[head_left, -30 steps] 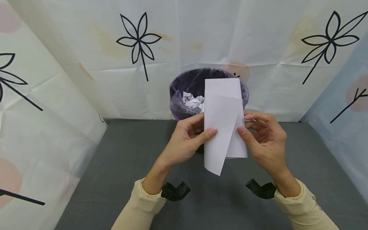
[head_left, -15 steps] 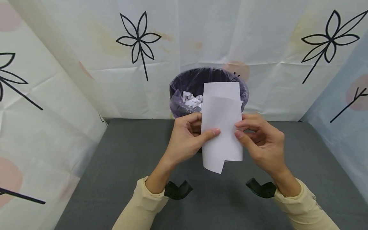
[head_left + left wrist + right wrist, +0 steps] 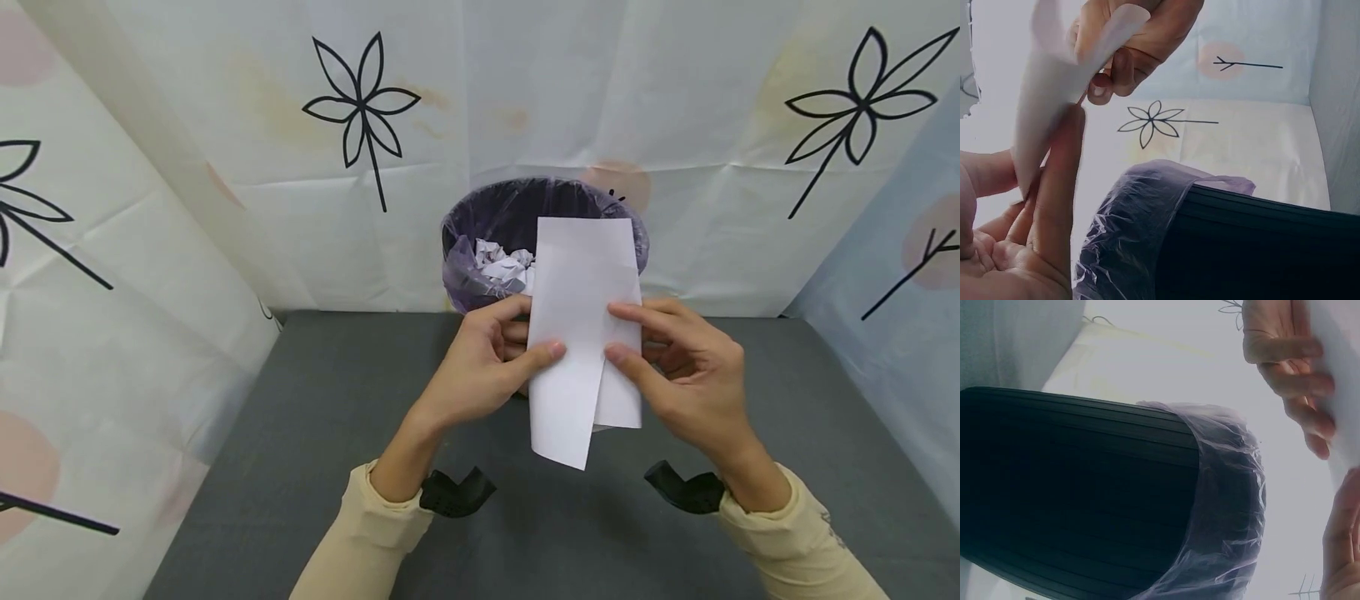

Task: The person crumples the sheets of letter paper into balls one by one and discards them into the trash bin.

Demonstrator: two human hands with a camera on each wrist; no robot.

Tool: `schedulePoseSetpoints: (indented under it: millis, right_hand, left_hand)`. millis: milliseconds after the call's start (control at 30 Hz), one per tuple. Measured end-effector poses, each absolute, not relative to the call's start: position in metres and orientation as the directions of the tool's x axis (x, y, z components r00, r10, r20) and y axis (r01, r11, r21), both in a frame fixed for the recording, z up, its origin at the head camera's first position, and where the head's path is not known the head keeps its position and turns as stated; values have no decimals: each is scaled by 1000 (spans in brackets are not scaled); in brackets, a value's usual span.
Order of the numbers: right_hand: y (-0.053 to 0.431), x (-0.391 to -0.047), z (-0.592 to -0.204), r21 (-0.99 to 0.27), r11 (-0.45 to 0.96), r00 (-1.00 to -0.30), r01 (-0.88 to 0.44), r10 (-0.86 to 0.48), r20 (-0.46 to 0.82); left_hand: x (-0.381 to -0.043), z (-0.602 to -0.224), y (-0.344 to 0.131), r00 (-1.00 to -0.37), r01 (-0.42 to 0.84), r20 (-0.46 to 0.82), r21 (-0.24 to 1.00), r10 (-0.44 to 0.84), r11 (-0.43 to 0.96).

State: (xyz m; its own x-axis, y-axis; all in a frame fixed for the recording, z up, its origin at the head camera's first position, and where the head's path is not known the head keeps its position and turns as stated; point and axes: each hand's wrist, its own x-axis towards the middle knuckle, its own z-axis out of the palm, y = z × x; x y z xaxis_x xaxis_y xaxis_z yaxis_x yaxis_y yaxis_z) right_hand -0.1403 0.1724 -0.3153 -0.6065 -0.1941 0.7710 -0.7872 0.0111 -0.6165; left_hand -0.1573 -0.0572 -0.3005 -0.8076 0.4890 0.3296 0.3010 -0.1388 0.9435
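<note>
Above the worktop [image 3: 337, 433], in front of the lined bin [image 3: 467, 282] near the far edge, we held the loosely folded paper [image 3: 583, 325], long axis running toward that edge, left hand [image 3: 486, 358] pinching its left side, right hand [image 3: 690, 362] its right, neither nearer.

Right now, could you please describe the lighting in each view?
Head: fairly even light, white paper crisp-edged, faint shadows on the grey table; left wrist: blown out toward the upper left, bin sunk in deep darkness; right wrist: hazy, washed out, glints on the purple liner.
</note>
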Motion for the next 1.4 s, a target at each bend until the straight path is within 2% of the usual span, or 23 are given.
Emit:
schedulePoseSetpoints:
  millis: [100, 200, 333, 467, 700, 867, 1133, 1400]
  right_hand:
    - [179, -142, -315, -630, -99, -581, -770, -297, 758]
    - [187, -144, -313, -644, -198, -523, -739, -434, 734]
    - [193, -145, -311, -627, -219, -453, -748, -522, 723]
    - [189, -145, -310, -588, -232, -449, -775, -453, 770]
    - [182, -145, -311, -566, -203, -508, -799, -275, 816]
    - [178, -146, -311, -550, -199, -524, -811, -171, 834]
    - [177, -144, -311, -566, -65, -561, -822, -78, 824]
    - [178, -145, -309, -568, -56, -568, -821, -23, 823]
  left_hand:
    - [-157, -300, -60, -807, 257, 308, 951, 503, -170]
    - [-158, -299, -62, -818, 221, 298, 952, 492, -210]
    - [-159, -300, -63, -826, 192, 289, 951, 484, -241]
    - [-159, -301, -62, -820, 194, 297, 948, 489, -251]
    - [-159, -303, -59, -804, 185, 304, 944, 510, -272]
    - [-160, -306, -56, -801, 155, 302, 938, 516, -309]
    - [-160, -307, -55, -804, 190, 342, 923, 485, -336]
    - [-158, -308, -58, -705, 337, 509, 853, 493, -399]
